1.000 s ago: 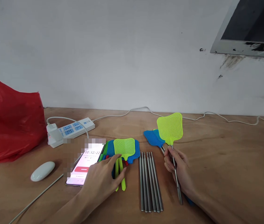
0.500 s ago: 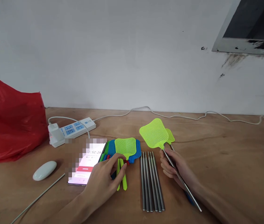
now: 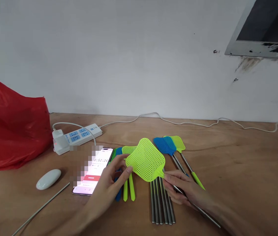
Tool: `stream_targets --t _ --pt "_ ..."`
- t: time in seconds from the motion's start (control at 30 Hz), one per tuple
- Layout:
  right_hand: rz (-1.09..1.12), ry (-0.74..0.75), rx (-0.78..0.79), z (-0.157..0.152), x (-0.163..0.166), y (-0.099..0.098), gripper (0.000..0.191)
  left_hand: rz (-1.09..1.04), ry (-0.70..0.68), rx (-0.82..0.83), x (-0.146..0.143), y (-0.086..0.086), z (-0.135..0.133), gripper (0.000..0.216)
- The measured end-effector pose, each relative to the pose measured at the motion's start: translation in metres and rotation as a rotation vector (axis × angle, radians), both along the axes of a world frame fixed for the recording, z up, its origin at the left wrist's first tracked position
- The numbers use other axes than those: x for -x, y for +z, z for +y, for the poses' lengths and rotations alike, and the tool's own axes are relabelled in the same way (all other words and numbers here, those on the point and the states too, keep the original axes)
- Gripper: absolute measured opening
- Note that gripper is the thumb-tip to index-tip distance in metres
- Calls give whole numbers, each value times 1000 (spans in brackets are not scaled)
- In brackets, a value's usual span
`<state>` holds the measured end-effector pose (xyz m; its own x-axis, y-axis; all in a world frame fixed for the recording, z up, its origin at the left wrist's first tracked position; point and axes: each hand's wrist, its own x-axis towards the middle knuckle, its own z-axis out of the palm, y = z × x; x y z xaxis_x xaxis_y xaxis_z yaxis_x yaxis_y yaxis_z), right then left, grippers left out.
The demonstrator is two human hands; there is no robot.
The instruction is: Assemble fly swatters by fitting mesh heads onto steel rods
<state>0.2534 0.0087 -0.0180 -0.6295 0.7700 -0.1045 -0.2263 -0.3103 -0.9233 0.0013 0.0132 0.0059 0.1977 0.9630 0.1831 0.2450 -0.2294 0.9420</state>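
A yellow-green fly swatter (image 3: 145, 160), its mesh head fixed on a steel rod, is tilted above the table. My right hand (image 3: 183, 186) grips it at the neck, with the bare rod end pointing down to the right. At the left edge of the mesh, the thumb and fingers of my left hand (image 3: 111, 177) close on it. Under and behind that hand lie loose swatter heads, with a yellow-green one (image 3: 129, 149) on top, and yellow-green handles (image 3: 132, 190). Several steel rods (image 3: 160, 206) lie side by side between my hands, partly covered by the held swatter.
Blue swatters (image 3: 163, 145) and a yellow-green one (image 3: 178, 143) on rods lie at the right. To the left are a lit phone (image 3: 92, 178), a white oval object (image 3: 48, 179), a power strip (image 3: 92, 131) and a red plastic bag (image 3: 15, 127). A cable (image 3: 188, 123) runs along the wall.
My right hand has brought the yellow-green swatter left and down, over the rods. My left hand has taken its edge. The blue swatters at the right have come into sight.
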Motion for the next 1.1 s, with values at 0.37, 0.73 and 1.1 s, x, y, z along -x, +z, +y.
stream_targets --t 0.37,0.73,1.1 --pt "-179 4 -135 -7 1 2 45 -280 -137 238 3 -3 8 24" --pt "-329 -87 -247 -12 9 14 47 -377 -28 152 1 -8 5 19" --pt "-195 -17 -77 -18 13 18 47 -466 -55 197 1 -9 6 21"
